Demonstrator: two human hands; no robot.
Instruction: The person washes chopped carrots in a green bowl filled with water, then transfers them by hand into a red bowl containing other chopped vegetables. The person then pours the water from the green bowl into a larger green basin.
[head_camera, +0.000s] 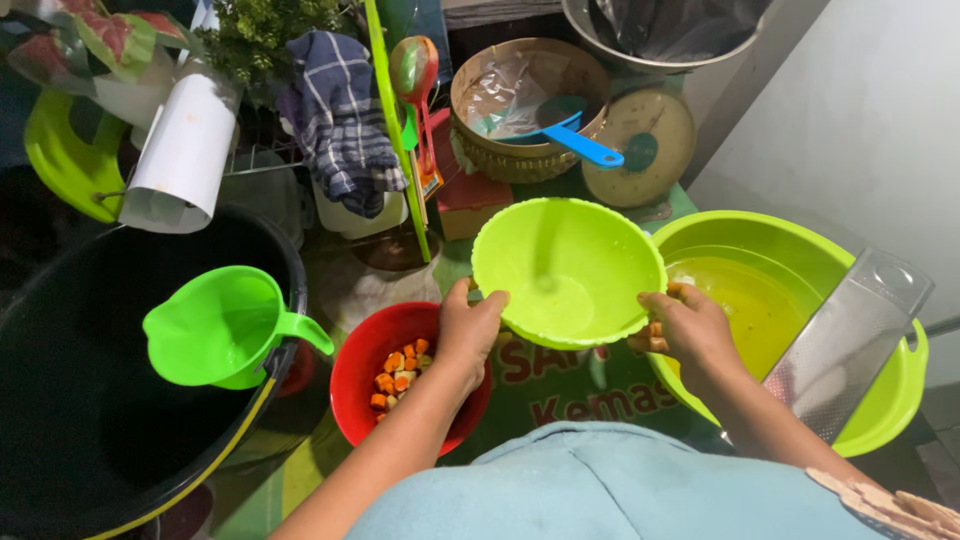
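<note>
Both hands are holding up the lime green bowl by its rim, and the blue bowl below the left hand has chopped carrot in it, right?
Not quite: the bowl with the carrot pieces is red, not blue. The head view shows the left hand and right hand gripping the lime green bowl by its rim.

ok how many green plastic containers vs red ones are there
Green: 3, the bowl in both hands (left hand, right hand), the basin, the jug
Red: 1, the red bowl with carrot pieces
Total: 4
</note>
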